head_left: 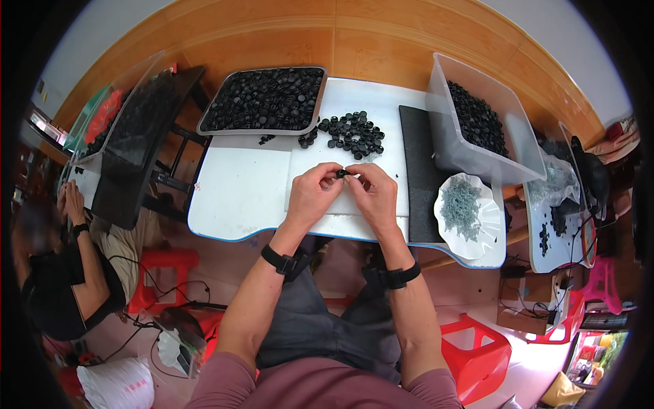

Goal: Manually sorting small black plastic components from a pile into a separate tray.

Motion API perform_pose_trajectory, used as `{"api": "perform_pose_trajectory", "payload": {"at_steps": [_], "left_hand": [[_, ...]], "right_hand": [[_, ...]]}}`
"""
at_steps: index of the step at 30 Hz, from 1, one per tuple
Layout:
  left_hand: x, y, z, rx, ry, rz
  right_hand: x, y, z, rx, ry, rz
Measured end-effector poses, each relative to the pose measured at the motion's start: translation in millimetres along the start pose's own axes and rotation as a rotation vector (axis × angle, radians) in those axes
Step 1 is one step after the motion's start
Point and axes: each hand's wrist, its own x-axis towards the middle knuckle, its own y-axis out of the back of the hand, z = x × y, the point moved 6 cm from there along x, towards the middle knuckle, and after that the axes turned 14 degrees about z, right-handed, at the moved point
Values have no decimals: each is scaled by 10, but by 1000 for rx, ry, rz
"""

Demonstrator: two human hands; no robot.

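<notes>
Between the fingertips of both hands is one small round black cap-like part [341, 174], held above the white table [245, 170]. My left hand [315, 192] pinches it from the left, and my right hand [375, 192] grips it from the right. The fingers partly cover the part. Just beyond my hands lies a loose pile of similar black parts [357, 136]. A shallow metal tray [201, 123] heaped with more of them stands at the far left of the table.
A clear plastic bin [470, 153] of black parts stands at the right, by a black mat [417, 157]. A white fluted dish [485, 235] holds small grey-green pieces [461, 208]. Another person [75, 266] sits at the left. A red stool [477, 358] is at lower right.
</notes>
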Motion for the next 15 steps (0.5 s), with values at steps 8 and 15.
{"api": "perform_pose_trajectory", "payload": {"at_steps": [8,15], "left_hand": [[-20,10,-27,-23,-6,12],[-19,-7,-23,-24,-17,-13]], "right_hand": [[-37,-9,67,41,-114,11],[-53,-20,151,120,-167,2]]}}
